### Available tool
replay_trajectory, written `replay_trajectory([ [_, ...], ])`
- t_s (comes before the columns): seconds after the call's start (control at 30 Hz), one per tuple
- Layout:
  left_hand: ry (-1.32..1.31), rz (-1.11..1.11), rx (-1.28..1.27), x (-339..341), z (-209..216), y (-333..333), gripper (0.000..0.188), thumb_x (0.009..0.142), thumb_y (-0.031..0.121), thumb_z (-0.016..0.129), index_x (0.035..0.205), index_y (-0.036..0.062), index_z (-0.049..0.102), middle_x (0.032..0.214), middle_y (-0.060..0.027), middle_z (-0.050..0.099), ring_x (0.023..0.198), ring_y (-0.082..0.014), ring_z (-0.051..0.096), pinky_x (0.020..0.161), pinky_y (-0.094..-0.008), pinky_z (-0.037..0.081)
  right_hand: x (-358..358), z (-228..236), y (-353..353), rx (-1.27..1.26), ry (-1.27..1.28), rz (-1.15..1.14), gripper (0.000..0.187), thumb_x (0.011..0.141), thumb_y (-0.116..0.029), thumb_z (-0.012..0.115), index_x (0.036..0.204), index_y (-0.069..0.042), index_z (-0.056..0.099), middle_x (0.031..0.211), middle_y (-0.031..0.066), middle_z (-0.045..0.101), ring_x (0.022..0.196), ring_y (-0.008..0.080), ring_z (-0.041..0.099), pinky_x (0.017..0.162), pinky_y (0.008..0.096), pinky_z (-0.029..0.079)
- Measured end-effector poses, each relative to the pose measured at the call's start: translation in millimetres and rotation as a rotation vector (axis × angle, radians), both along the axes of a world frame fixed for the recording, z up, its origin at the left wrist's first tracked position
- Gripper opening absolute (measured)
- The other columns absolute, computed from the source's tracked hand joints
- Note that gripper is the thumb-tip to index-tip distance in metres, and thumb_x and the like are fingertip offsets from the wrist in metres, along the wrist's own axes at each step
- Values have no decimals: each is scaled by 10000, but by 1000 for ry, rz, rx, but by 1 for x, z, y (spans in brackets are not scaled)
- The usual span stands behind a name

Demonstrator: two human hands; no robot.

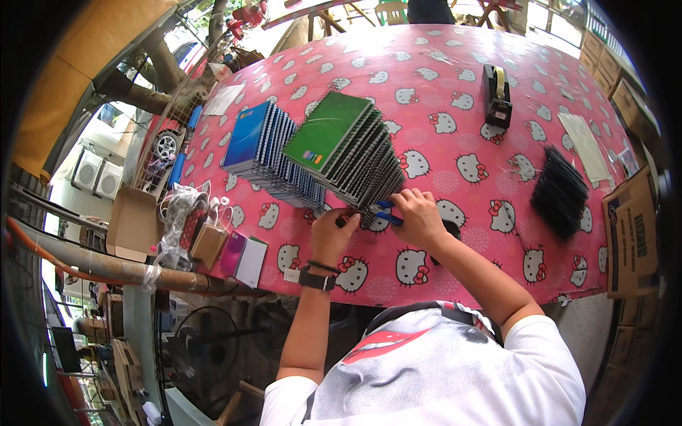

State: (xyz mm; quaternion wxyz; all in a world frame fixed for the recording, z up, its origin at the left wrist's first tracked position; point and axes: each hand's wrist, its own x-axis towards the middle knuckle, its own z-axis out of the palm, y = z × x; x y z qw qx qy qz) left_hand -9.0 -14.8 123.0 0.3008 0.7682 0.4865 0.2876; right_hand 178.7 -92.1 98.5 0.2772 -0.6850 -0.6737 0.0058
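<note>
A tall stack of green spiral notebooks [334, 135] stands in front of me, its black wire bindings facing right and toward me. Beside it on the left is a stack of blue spiral notebooks [249, 145] with pale bindings. My right hand [420, 219] is closed round blue-handled pliers [387, 214], whose jaws are at the bottom near corner of the green stack. The fingers of my left hand [332, 236] are closed at that same corner, on the edge of a low notebook; the fingertips are partly hidden. A dark object [452, 228] shows partly behind my right wrist.
A tape dispenser [497, 99] stands toward the back right. Black binding coils [560, 193] lie in a pile on the right, near a cardboard box [631, 234]. At the left edge are a small purple-and-white pad [244, 259] and a clear plastic bag [183, 220].
</note>
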Motion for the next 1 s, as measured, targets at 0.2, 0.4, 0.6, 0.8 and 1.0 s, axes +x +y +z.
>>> replay_trajectory([
  [0.2, -34, 10, 35, -3, -5, 2, 228, 739, 214, 708, 871, 29, 700, 713, -115, 667, 611, -210, 639, 584, -308, 491, -4, 1, -1, 63, -27, 17, 433, 595, -194, 741, 977, -77, 575, 893, 86, 584, 925, 249, 565, 784, 376, 407],
  [0.4, -85, -3, 131, -3, -12, 2, 220, 739, 207, 708, 852, 19, 695, 696, -123, 653, 603, -224, 628, 576, -318, 482, -2, -4, 6, -48, 81, 69, 316, 629, -152, 713, 903, -66, 580, 820, 105, 589, 818, 285, 592, 724, 394, 459],
  [0.6, -78, 8, 158, -19, -22, -19, 243, 802, 241, 679, 928, 36, 650, 752, -117, 607, 691, -261, 612, 605, -360, 478, 11, -8, -4, 101, 220, 34, 291, 653, -60, 688, 920, -43, 573, 811, 119, 593, 759, 314, 600, 681, 406, 484],
  [0.8, 167, -251, 403, -39, -110, -94, 239, 826, 230, 643, 1024, 110, 582, 966, -108, 560, 873, -288, 584, 678, -398, 491, 22, -32, -24, 130, 346, -5, 368, 596, -33, 682, 947, -35, 572, 864, 149, 598, 837, 344, 588, 737, 425, 475],
  [1.0, 255, -182, 268, -33, -108, -92, 199, 828, 206, 630, 1003, 122, 588, 942, -84, 563, 833, -277, 593, 676, -386, 493, 14, -27, -35, 1, 428, 16, 319, 649, -105, 701, 942, -48, 589, 859, 134, 607, 824, 325, 604, 737, 411, 488],
])
